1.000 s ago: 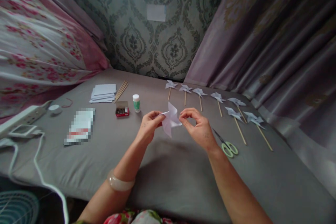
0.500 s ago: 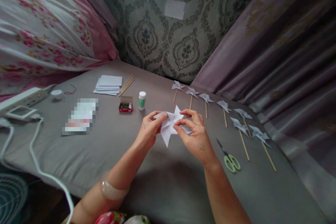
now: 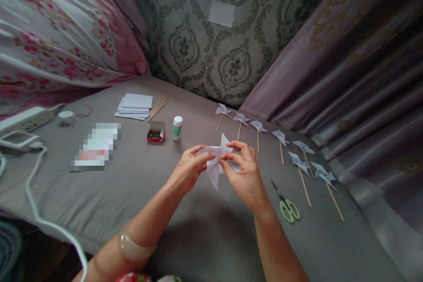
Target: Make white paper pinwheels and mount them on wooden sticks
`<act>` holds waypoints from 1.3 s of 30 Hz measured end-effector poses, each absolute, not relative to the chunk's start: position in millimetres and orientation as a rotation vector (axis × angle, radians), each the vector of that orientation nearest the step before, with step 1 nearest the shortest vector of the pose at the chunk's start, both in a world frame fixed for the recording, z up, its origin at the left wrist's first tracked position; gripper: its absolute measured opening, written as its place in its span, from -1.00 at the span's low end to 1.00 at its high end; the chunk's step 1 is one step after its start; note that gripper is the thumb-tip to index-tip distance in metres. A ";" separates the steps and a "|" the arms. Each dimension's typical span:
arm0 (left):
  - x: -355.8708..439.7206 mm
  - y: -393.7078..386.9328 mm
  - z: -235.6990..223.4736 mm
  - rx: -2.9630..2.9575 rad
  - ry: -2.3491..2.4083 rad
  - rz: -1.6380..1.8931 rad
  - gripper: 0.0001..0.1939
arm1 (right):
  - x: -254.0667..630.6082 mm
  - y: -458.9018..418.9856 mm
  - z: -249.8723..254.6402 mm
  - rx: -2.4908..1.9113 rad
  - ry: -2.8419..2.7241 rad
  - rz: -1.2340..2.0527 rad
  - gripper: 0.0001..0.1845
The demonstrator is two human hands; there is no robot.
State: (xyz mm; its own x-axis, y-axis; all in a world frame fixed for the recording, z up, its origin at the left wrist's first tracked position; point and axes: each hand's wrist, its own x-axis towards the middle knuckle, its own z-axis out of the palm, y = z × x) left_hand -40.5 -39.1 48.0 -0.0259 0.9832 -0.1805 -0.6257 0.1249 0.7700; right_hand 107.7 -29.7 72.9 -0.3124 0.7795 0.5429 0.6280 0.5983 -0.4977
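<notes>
Between my hands is a white paper pinwheel (image 3: 214,172) with folded, pointed blades and no stick visible on it. My left hand (image 3: 193,165) grips its left side, thumb lying across the front near the middle. With thumb and index finger my right hand (image 3: 243,169) pinches close to the pinwheel's centre; whether a small pin sits in that pinch I cannot make out. Beyond my hands stand a small red box of tacks (image 3: 156,134), its lid up, and a glue bottle (image 3: 177,128) with a white cap and green label.
Finished pinwheels on sticks (image 3: 280,136) lie in a row at the right. Green-handled scissors (image 3: 287,207) rest by my right forearm. Farther back are stacked white paper (image 3: 135,103) and wooden sticks (image 3: 158,106). A power strip (image 3: 29,121) with a white cable sits at the left.
My left thumb has slid right toward the pinwheel's centre, and the pinwheel has turned slightly, its lower blade shifting right. My right hand keeps its pinch. The view has shifted slightly.
</notes>
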 end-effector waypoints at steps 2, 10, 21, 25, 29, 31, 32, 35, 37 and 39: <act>-40.0 -39.7 47.7 0.576 0.790 1.391 -0.75 | 108.1 -29.3 73.1 -1.111 -2.038 0.247 -0.94; -36.2 -38.8 45.1 0.609 0.755 1.321 -0.72 | 109.1 -27.1 71.6 -1.111 -2.018 0.225 -0.93; -38.2 -37.1 41.8 0.471 0.853 1.339 -0.63 | 110.9 -30.2 73.1 -1.121 -2.000 0.236 -0.93; -37.6 -37.8 43.5 0.488 0.861 1.314 -0.67 | 110.4 -29.5 70.8 -1.125 -1.999 0.247 -0.92; -37.3 -38.0 44.2 0.523 0.845 1.306 -0.67 | 109.5 -29.3 71.1 -1.127 -1.982 0.252 -0.90; -37.3 -38.2 44.0 0.535 0.828 1.303 -0.67 | 109.2 -29.1 71.5 -1.132 -1.970 0.258 -0.90; -37.3 -38.4 44.0 0.538 0.819 1.303 -0.67 | 109.1 -29.0 71.7 -1.134 -1.965 0.261 -0.90; -37.1 -39.2 44.5 0.541 0.807 1.303 -0.67 | 109.1 -28.6 71.6 -1.133 -1.947 0.268 -0.90; -36.9 -39.8 45.4 0.546 0.804 1.301 -0.67 | 109.2 -28.6 71.4 -1.130 -1.934 0.276 -0.89; -36.7 -40.3 46.3 0.554 0.803 1.300 -0.66 | 109.1 -28.8 71.3 -1.128 -1.929 0.285 -0.88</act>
State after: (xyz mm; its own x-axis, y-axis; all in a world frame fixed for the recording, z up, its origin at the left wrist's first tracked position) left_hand -36.7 -40.3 46.3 0.0682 0.9762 -0.2058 -0.6213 0.2030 0.7568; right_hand 109.1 -28.8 71.3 -0.2215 0.7970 0.5619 0.6008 0.5654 -0.5651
